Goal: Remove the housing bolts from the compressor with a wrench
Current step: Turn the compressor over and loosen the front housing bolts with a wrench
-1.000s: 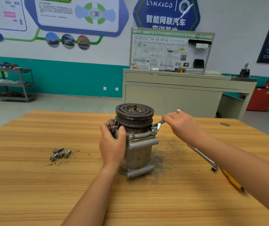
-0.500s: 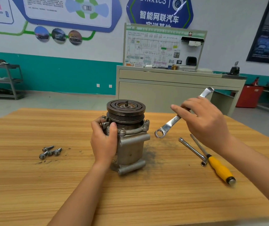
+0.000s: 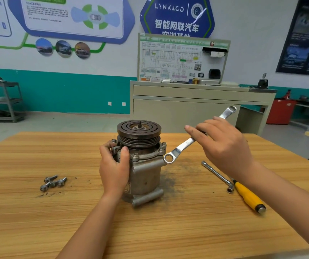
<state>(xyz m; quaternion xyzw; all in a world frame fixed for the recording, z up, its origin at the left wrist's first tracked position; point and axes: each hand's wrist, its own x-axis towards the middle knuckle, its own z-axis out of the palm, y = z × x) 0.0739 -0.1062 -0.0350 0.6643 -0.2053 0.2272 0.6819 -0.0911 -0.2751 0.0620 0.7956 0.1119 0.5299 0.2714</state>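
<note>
On wall (image 3: pixel 252 25), LYNK&CO sign (image 3: pixel 176 15); right hand (image 3: pixel 222 144) grips wrench (image 3: pixel 181 148) stamped perhaps 12.

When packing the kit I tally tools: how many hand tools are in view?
3. A silver ring spanner in the right hand; a silver L-shaped socket wrench and a yellow-handled screwdriver on the wooden table beneath that forearm, which could hide more.

I read LYNK&CO and 智能网联汽车 on the blue wall sign (image 3: pixel 176 17). The wrench (image 3: pixel 184 146) is stamped 12. The diagram board (image 3: pixel 181 60) print is too small for me.
</note>
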